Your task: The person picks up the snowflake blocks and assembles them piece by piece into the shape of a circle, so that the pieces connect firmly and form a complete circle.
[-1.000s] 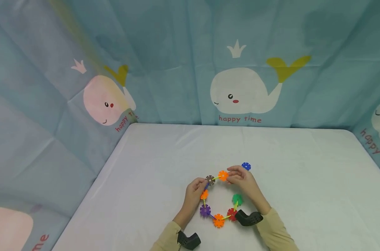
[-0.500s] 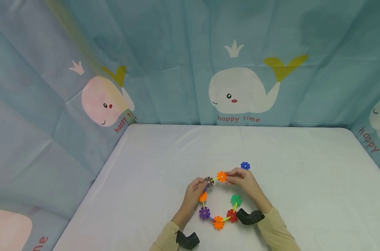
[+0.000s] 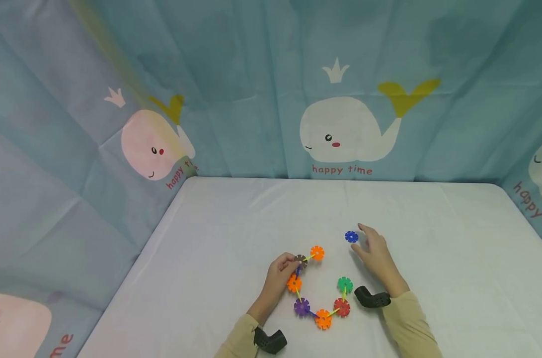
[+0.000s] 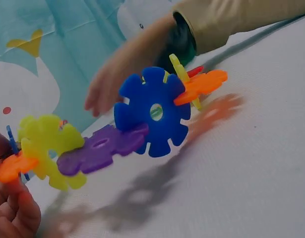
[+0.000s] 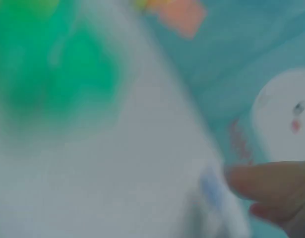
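My left hand [image 3: 280, 276] pinches a curved chain of slotted plastic snowflake discs near its brown disc [image 3: 301, 261]. An orange disc [image 3: 317, 253] ends the chain past the fingers, and a green disc [image 3: 345, 285] ends the other side. In the left wrist view, a purple disc [image 4: 102, 146] and a blue disc [image 4: 154, 111] of the chain slot together at angles, above their shadow. A loose blue snowflake disc [image 3: 351, 236] lies on the table. Beside it my right hand [image 3: 377, 253] is spread, thumb and forefinger apart at its edge, holding nothing. The right wrist view is blurred.
A white-covered table [image 3: 235, 214] lies under everything. Blue curtains [image 3: 253, 99] printed with whales rise at its back and sides. Black wrist cameras [image 3: 372, 297] sit at both sleeves.
My right hand has let go of the chain's orange end disc and moved up and right to the loose blue disc. The chain's lower part has swung a little right; my left hand keeps its hold.
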`<state>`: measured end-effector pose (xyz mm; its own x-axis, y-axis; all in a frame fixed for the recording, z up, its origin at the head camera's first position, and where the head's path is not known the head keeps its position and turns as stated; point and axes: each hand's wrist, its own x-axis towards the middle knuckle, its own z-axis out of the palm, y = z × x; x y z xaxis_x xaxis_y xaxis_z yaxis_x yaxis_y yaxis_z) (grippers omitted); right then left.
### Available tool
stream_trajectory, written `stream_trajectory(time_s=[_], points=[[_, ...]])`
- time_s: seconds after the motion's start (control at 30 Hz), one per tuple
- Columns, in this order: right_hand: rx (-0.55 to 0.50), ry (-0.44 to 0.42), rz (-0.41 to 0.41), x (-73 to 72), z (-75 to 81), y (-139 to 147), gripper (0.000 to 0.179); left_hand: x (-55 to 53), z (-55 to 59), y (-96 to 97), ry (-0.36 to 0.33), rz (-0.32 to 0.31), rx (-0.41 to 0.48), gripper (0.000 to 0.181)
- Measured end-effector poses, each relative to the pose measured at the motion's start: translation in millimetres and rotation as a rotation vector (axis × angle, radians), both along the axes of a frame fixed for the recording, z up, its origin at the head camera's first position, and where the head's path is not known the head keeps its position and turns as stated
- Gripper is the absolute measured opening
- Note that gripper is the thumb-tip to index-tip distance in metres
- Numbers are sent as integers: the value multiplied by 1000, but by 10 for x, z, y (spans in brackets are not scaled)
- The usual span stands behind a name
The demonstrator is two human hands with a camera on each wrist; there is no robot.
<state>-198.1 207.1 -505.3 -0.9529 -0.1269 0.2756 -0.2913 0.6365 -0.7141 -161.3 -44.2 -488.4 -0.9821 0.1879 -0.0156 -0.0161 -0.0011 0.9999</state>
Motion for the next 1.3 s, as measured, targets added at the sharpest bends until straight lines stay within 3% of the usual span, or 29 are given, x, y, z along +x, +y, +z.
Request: stream_trajectory(time_s=[0.07,0.13,0.23,0.4,0.57,0.7,1.0,1.13,1.3], points=[[151,68,-24,-20,-96,50,48,-23,-71,-11,-30,35,44,16],[224,112,-24,-35,-171,70,45,-45,-152,-26,-64,67,74,18],[176,112,-40,-28,-177,63,30,-70,-252,-34,-102,104,105,20],[85,39,-51,-6,-71,18,19,-87,-235,-27,-146,126,124,17],[4,32,-28,39,55,-126,20,-98,-243,-52,-136,97,103,21],[-99,103,94,67,137,-316,14,-95,-251,-48,-123,65,90,21],[-179,226,213,79,89,-459,22,-74,-247,-36,-112,-93,107,14],[-171,229,304,88,119,-512,17,-43,-137,-39,-61,-132,61,21],[-140,283,323,103,137,-567,19,-10,-29,-23,-31,-137,55,23]])
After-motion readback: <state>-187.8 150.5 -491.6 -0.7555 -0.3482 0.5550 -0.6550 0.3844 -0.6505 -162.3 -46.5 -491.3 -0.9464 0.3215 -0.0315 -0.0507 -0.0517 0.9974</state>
